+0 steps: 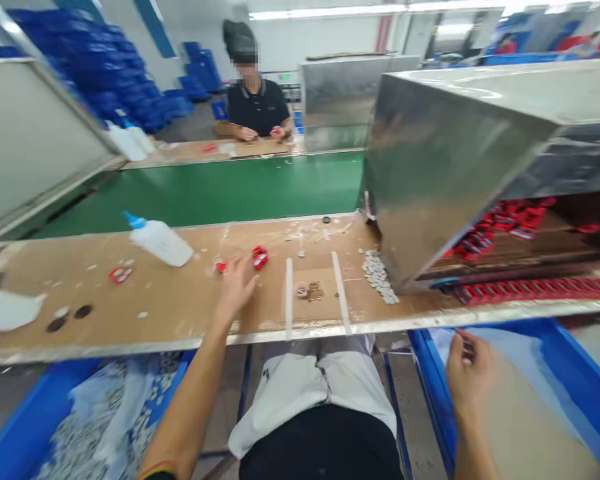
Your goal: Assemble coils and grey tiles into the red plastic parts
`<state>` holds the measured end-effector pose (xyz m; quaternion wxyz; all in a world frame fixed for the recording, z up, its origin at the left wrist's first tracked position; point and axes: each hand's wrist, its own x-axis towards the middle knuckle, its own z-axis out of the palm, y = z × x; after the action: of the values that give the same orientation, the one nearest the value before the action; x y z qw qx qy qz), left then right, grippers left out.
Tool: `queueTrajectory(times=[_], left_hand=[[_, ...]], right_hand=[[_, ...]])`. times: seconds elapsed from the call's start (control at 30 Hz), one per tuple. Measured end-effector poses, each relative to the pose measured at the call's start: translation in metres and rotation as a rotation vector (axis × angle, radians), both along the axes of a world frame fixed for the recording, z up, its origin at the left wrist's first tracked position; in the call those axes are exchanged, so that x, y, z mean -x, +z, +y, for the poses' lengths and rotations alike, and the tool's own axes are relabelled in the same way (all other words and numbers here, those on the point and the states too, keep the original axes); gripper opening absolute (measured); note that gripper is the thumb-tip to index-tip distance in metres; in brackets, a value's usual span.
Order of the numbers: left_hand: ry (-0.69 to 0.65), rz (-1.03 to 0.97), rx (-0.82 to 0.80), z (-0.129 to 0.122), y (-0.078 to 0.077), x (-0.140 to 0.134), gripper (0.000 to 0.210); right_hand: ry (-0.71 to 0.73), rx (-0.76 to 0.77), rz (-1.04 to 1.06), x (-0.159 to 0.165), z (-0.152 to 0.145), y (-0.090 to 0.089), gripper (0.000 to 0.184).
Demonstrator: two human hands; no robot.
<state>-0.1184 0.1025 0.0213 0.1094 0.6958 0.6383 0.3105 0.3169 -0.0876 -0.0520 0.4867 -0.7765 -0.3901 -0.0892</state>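
Observation:
My left hand [236,287] is over the cardboard-covered bench, fingers stretched and thumb apart. Just beyond its fingertips lies a small red and dark toy-like part [260,257], and another small red piece [221,267] shows beside the fingers on the left. My right hand [470,373] is held above the blue bin at the right, below bench height, its fingers curled together. Something small and dark may be between them, but blur hides what it is. Between two white strips on the bench lie a small round piece [301,291] and some thin brownish bits [315,291].
A white bottle with a blue tip [161,241] lies on the bench. Small grey pieces [377,277] are heaped by a metal housing [430,167]. A row of red parts [540,291] lines the right edge. Across the green belt [240,187] sits a co-worker [258,110].

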Motion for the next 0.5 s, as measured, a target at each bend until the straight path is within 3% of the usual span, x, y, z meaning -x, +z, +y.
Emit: queueTrajectory(times=[0.1,0.23,0.37,0.5], left_hand=[[-0.030,0.071,0.181,0.034,0.004,-0.011,0.045],[-0.024,0.043,0.236,0.046,-0.005,-0.020,0.030],[-0.034,-0.066,0.231,0.033,-0.010,-0.010,0.025],[0.017,-0.204,0.215,-0.001,-0.007,-0.007,0.024]], right_hand=[[0.129,0.054,0.021,0.032,-0.017,-0.006,0.056],[0.242,0.130,0.072,0.065,-0.012,0.001,0.067],[0.346,0.205,0.129,0.081,0.009,0.006,0.065],[0.582,0.264,0.186,0.091,0.049,-0.010,0.054]])
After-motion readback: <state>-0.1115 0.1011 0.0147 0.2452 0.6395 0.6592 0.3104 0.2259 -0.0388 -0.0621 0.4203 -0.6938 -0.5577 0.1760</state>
